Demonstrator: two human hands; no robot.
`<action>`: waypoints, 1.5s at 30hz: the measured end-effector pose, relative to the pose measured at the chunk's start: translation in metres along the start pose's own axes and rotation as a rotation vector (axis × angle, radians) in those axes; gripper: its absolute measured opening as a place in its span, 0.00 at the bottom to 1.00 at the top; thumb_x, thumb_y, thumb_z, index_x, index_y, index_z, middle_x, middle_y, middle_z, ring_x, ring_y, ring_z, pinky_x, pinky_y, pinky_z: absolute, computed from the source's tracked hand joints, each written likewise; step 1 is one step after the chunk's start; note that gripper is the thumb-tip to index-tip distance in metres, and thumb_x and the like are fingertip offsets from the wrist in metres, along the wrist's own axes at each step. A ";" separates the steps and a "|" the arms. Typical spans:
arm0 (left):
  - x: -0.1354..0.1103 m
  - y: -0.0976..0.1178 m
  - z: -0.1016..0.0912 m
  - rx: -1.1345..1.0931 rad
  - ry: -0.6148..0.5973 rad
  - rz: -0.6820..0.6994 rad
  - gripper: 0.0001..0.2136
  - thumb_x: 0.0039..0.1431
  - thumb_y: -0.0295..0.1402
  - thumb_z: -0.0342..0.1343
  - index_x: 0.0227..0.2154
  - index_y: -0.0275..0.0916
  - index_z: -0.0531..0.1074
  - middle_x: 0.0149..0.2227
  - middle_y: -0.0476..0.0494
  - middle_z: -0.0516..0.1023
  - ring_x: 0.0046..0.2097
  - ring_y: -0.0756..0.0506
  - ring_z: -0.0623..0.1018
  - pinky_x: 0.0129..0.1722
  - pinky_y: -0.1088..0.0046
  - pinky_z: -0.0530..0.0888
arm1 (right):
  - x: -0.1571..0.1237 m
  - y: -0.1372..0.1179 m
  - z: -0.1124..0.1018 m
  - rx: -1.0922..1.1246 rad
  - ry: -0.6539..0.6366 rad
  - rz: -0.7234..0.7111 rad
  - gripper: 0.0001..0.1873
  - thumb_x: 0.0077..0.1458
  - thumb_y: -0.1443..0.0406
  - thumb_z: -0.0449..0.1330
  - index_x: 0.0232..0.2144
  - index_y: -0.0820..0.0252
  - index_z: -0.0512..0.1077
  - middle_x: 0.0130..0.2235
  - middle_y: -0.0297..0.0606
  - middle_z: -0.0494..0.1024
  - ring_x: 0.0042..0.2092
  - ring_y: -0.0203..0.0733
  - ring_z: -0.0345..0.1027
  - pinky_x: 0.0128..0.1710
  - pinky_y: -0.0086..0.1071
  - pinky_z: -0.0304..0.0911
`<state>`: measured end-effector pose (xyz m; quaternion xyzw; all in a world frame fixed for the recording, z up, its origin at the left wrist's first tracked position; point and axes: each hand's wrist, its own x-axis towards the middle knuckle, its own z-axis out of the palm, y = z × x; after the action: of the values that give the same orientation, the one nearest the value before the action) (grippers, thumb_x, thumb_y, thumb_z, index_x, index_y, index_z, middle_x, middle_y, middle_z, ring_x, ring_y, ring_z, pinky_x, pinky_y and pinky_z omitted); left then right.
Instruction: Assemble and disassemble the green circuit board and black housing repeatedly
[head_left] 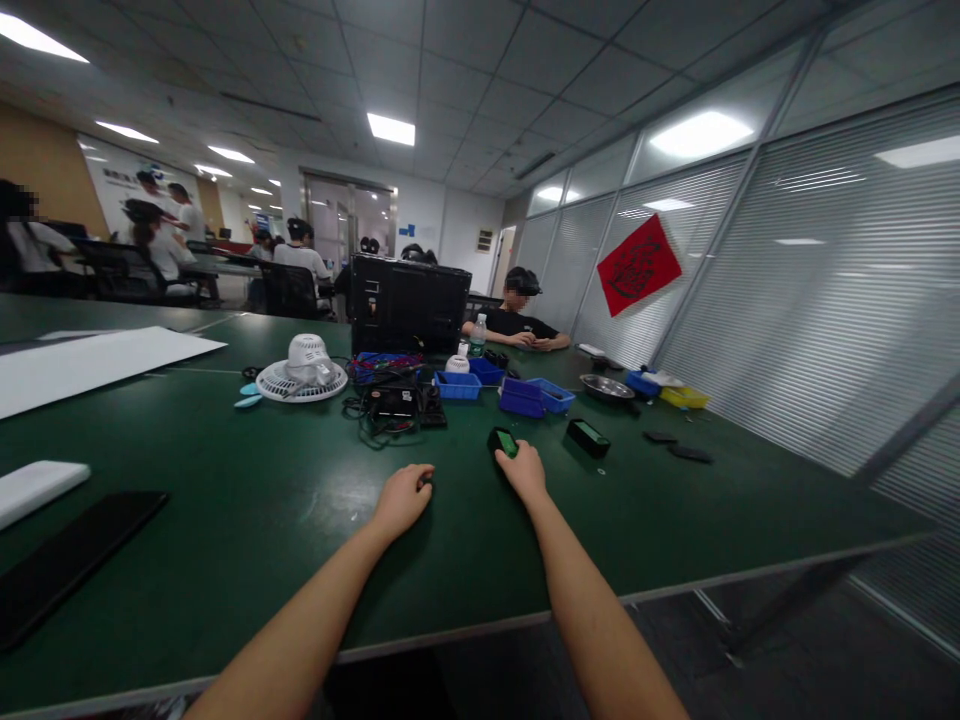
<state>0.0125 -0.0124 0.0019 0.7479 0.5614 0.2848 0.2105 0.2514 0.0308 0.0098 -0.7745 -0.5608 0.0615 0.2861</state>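
Observation:
My right hand (523, 468) is closed around the near end of a small black box with a green top (507, 441), which is tilted on the table. A similar black box with a green top (589, 437) lies farther right, apart from the hand. To the left, my left hand (405, 494) rests on the green table (450, 560) with its fingers curled. A dark spot shows between its thumb and fingers; what it is, if anything, I cannot make out.
Ahead stand a black monitor-like panel (409, 305), a white fan part (304, 378), tangled cables with a black adapter (395, 402), and blue bins (522, 396). A metal pan (607, 388) and flat black pieces (688, 454) lie right. Across the table sits a person (521, 320).

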 end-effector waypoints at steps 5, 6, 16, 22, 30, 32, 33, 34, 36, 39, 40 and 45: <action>0.001 -0.003 0.002 0.014 0.007 0.008 0.16 0.51 0.28 0.49 0.44 0.39 0.69 0.42 0.47 0.75 0.38 0.49 0.73 0.42 0.75 0.66 | 0.010 0.010 -0.007 0.107 -0.042 0.089 0.23 0.48 0.53 0.53 0.41 0.63 0.70 0.38 0.49 0.75 0.42 0.49 0.69 0.37 0.33 0.61; 0.001 -0.003 0.001 0.021 0.010 0.009 0.16 0.51 0.28 0.49 0.44 0.40 0.70 0.42 0.47 0.75 0.38 0.50 0.73 0.42 0.76 0.66 | 0.012 0.013 -0.008 0.114 -0.048 0.103 0.22 0.48 0.53 0.52 0.40 0.62 0.71 0.37 0.49 0.75 0.41 0.48 0.69 0.36 0.33 0.62; 0.000 -0.001 -0.002 0.005 -0.006 0.006 0.16 0.51 0.28 0.48 0.44 0.39 0.69 0.41 0.46 0.74 0.39 0.48 0.72 0.41 0.74 0.66 | 0.020 0.031 -0.018 0.083 -0.021 0.152 0.22 0.51 0.54 0.48 0.39 0.60 0.72 0.41 0.48 0.73 0.43 0.49 0.68 0.38 0.37 0.61; 0.001 -0.005 0.002 0.007 0.009 0.031 0.16 0.51 0.28 0.48 0.43 0.39 0.70 0.41 0.45 0.75 0.38 0.49 0.72 0.41 0.75 0.66 | 0.010 0.019 -0.013 -0.017 0.011 0.072 0.31 0.47 0.51 0.54 0.49 0.64 0.64 0.47 0.55 0.68 0.46 0.54 0.64 0.39 0.40 0.61; 0.000 -0.004 0.001 -0.004 0.012 0.032 0.16 0.51 0.27 0.48 0.44 0.38 0.70 0.41 0.45 0.75 0.38 0.49 0.72 0.40 0.75 0.66 | 0.017 0.023 -0.015 0.115 -0.037 0.193 0.24 0.48 0.55 0.52 0.45 0.60 0.69 0.43 0.43 0.73 0.44 0.45 0.68 0.38 0.30 0.61; 0.000 -0.003 0.001 0.000 0.016 0.034 0.16 0.50 0.27 0.48 0.44 0.37 0.70 0.40 0.45 0.75 0.38 0.49 0.72 0.40 0.75 0.66 | 0.021 0.028 -0.018 0.115 -0.051 0.227 0.23 0.49 0.55 0.50 0.44 0.59 0.69 0.43 0.42 0.74 0.42 0.44 0.68 0.36 0.29 0.61; 0.000 -0.003 0.000 0.003 0.018 0.035 0.16 0.50 0.27 0.48 0.44 0.37 0.70 0.40 0.45 0.75 0.38 0.49 0.72 0.40 0.75 0.66 | 0.022 0.030 -0.020 0.108 -0.054 0.239 0.23 0.50 0.54 0.49 0.44 0.58 0.70 0.43 0.42 0.74 0.42 0.44 0.68 0.35 0.30 0.61; 0.000 -0.003 0.000 0.005 0.021 0.038 0.16 0.50 0.27 0.48 0.43 0.37 0.70 0.40 0.45 0.75 0.38 0.49 0.72 0.40 0.75 0.66 | 0.023 0.032 -0.021 0.100 -0.057 0.251 0.23 0.50 0.54 0.49 0.44 0.58 0.70 0.43 0.41 0.74 0.42 0.44 0.68 0.35 0.30 0.61; 0.000 -0.003 0.000 0.008 0.024 0.043 0.16 0.50 0.26 0.48 0.43 0.37 0.70 0.40 0.45 0.75 0.38 0.49 0.72 0.40 0.75 0.66 | 0.025 0.036 -0.023 0.079 -0.063 0.273 0.23 0.51 0.54 0.48 0.44 0.57 0.70 0.43 0.41 0.74 0.42 0.45 0.68 0.35 0.30 0.61; -0.001 -0.002 -0.001 0.007 0.026 0.046 0.16 0.50 0.27 0.48 0.43 0.38 0.70 0.40 0.45 0.75 0.37 0.49 0.72 0.40 0.75 0.67 | 0.028 0.041 -0.024 0.041 -0.060 0.310 0.23 0.54 0.55 0.45 0.45 0.58 0.70 0.45 0.44 0.73 0.43 0.46 0.68 0.37 0.31 0.60; -0.001 -0.002 -0.001 0.006 0.025 0.046 0.16 0.50 0.27 0.48 0.43 0.38 0.70 0.40 0.45 0.75 0.37 0.49 0.73 0.40 0.75 0.67 | 0.029 0.043 -0.024 0.029 -0.056 0.321 0.24 0.55 0.55 0.44 0.46 0.59 0.69 0.45 0.46 0.73 0.43 0.46 0.68 0.37 0.32 0.60; -0.001 -0.004 -0.001 0.006 0.028 0.050 0.16 0.50 0.27 0.48 0.43 0.37 0.71 0.39 0.45 0.76 0.37 0.49 0.73 0.39 0.74 0.67 | 0.030 0.048 -0.029 -0.007 -0.036 0.339 0.27 0.56 0.52 0.42 0.48 0.61 0.67 0.46 0.49 0.71 0.44 0.47 0.67 0.39 0.34 0.60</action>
<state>0.0088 -0.0119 -0.0006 0.7583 0.5464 0.2986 0.1931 0.3146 0.0370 0.0162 -0.8579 -0.4272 0.1207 0.2588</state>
